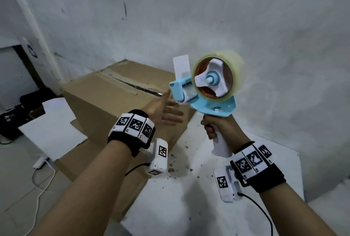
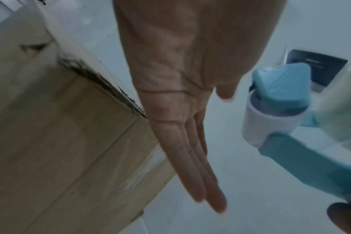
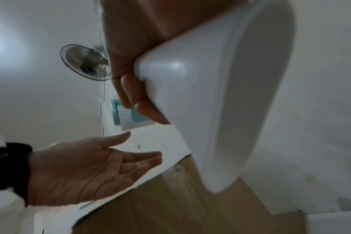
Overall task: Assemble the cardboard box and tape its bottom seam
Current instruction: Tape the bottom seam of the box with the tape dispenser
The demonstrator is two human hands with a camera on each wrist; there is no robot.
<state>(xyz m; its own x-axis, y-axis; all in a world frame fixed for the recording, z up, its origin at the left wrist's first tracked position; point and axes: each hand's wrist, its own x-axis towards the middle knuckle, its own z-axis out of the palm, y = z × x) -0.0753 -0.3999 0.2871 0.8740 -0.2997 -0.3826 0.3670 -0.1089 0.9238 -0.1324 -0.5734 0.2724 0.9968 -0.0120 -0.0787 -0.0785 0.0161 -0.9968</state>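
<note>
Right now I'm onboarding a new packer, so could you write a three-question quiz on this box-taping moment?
1. True or false: the right hand grips the white handle of the tape dispenser.
2. The left hand is: A) pinching the tape end, B) open with straight fingers near the dispenser's front, C) pressing flat on the floor.
3. Fill in: the dispenser is held up in the air, beside the cardboard ____.

Key:
1. True; the fingers are curled round the handle.
2. B; the fingers are straight and hold nothing.
3. box; old tape remnants run along its top seam, and the dispenser does not touch it.
</note>
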